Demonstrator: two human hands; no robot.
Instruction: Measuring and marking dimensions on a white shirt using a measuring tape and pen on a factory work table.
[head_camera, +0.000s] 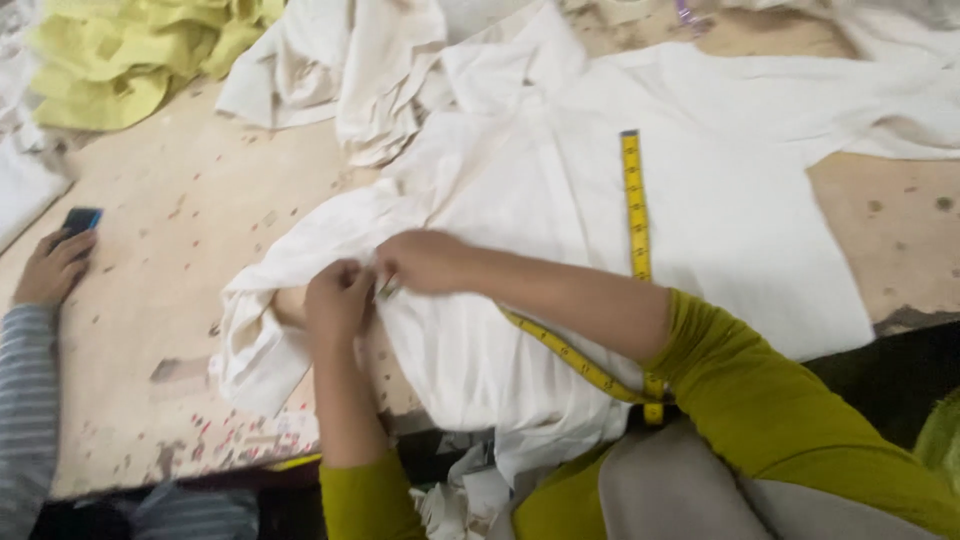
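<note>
Hands, left hand (338, 298) and right hand (425, 260), pinch white garment (560, 210) lying lengthwise away.

Both forearms are extended forward, sleeves pushed up past the elbows. The left hand (338, 297) and right hand (425, 260) are brought together, fingers pinched closed, knuckles up.

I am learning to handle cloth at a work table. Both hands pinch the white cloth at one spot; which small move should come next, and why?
Probably pull the pinched edge flat toward the table's near side. The left hand and right hand meet on a bunched fold of the white cloth, which lies wrinkled there, while the yellow tape measure waits beside it on smoother cloth.
</note>
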